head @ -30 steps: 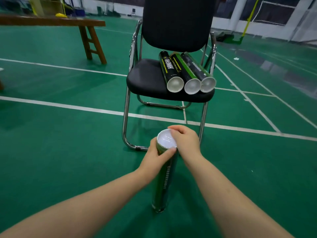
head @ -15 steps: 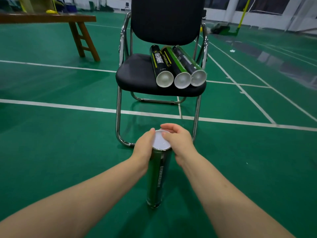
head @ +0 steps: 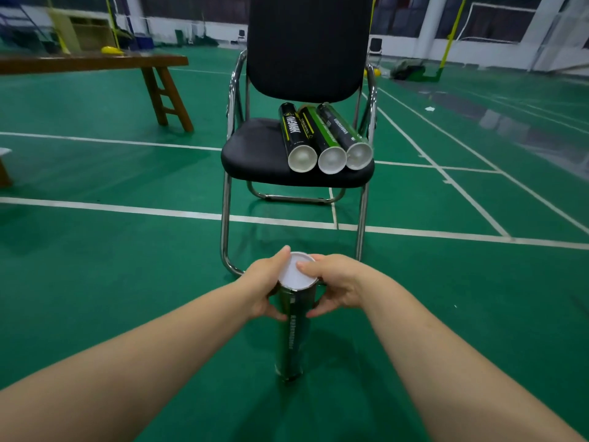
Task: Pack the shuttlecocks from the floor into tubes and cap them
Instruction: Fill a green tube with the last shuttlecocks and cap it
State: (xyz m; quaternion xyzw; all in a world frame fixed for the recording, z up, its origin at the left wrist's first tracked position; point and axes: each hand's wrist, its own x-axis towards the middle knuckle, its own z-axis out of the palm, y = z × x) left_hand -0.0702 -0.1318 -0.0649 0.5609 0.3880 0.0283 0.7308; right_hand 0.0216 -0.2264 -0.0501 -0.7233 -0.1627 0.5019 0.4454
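Tubes: four counted; one stood upright on the floor, three lay on the chair seat.
Standing tube (head: 291, 339): long narrow cylinder, glossy dark green and black wall, pale lettering printed down its side; base planted on the floor just in front of the chair, between the two forearms.
Cap (head: 294, 271): one; round, flat, plain white, matte; sat on the top end of the standing tube.
Left hand (head: 263, 287): wrapped round the tube's upper end from the left, fingers curled onto the wall, thumb tip up against the cap's rim.
Right hand (head: 334, 282): curled round the same upper end from the right, thumb laid on the cap's face.
Seat tubes (head: 320, 135): three; lay side by side and touching, round ends toward the camera; pale ends dished inward; glossy walls in black with yellow, green, and dark with white print.
Chair (head: 255, 154): one; black padded seat and back, bent shiny metal tube frame.
Floor (head: 127, 282): green, smooth, faint sheen; crossed by straight white lines (head: 127, 212).
Bench (head: 95, 60): one; brown wood, flat plank top, splayed legs; stood at far left, well apart from the chair.
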